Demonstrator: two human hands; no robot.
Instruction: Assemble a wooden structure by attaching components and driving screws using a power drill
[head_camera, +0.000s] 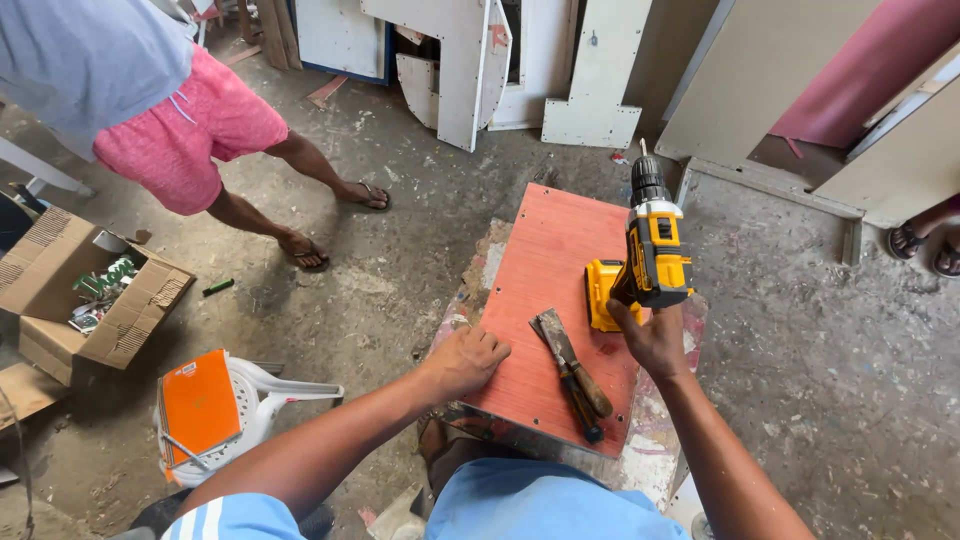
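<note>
Blue shirt fabric nearest the lens at 6 o'clock, both forearms reaching forward from it. Left hand (468, 358) at about 7 o'clock of the workpiece, fingers curled under, knuckles and palm pressed down on the near-left edge of the reddish laminated board (556, 300); grasping nothing, apparently pinning the panel so it cannot slide. Right hand (655, 338) at 4 o'clock of the board, clenched around the grip of the yellow-and-black cordless drill (650, 250), held upright with chuck and bit pointing away toward 12 o'clock, clear of the surface, battery base just above the board's right edge. Between the two hands, lying flat on the board: a putty knife with wooden handle (570, 362) and a darker-handled tool (580, 395) touching alongside it, parked within reach yet out of the drill's line. Board resting on a paint-stained worktop (660, 440), overhanging slightly at the near edge. Small holes visible along the board's near-right margin.

Further out at 9 o'clock, a tipped white plastic chair (270, 390) carrying an orange box (200, 402); beyond it an open cardboard carton (90, 300) holding small packets. At 11 o'clock, another person's legs in pink shorts (190, 135) and sandals on the dusty concrete floor (380, 250). At 12 o'clock, white cut panels (590, 70) leaning against the wall; at 3 o'clock, a sandalled foot (905, 240) at the frame's edge.
</note>
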